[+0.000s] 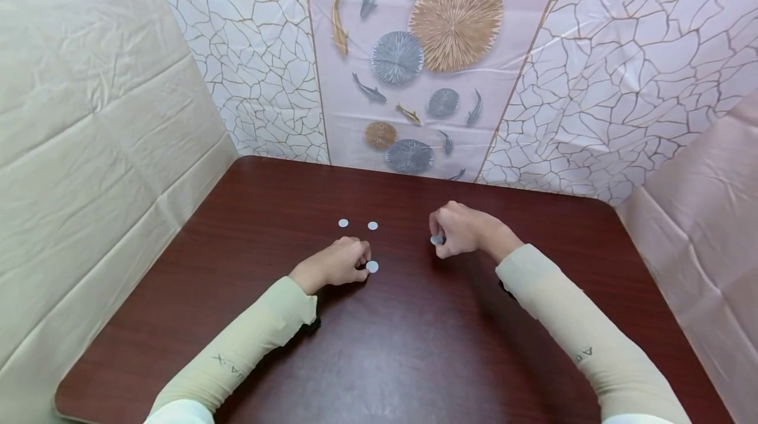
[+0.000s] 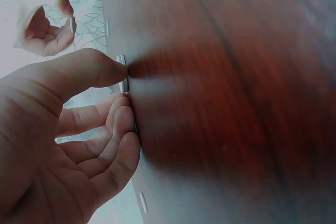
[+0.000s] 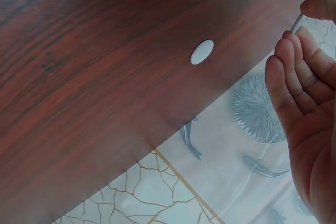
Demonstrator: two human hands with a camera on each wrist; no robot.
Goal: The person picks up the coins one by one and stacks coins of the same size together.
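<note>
My left hand [image 1: 339,262] is down at the tabletop, thumb and curled fingers at the edge of a small white disc [image 1: 372,266]. In the left wrist view, the thumb overlaps this disc [image 2: 123,80], which stands edge-on to the camera. Farther right, my right hand [image 1: 464,230] pinches another white disc [image 1: 437,239] between thumb and fingertips, raised above the table. The right wrist view catches that held disc [image 3: 297,23] nearly edge-on. A flat white disc [image 3: 202,52] lies on the table near this hand; the head view does not show it.
Two more white discs, one [image 1: 343,222] left of the other [image 1: 372,226], lie on the brown wooden table [image 1: 379,358] beyond my left hand. Patterned cloth [image 1: 408,114] rises at the table's back edge, and pale cloth [image 1: 101,147] hangs at the sides.
</note>
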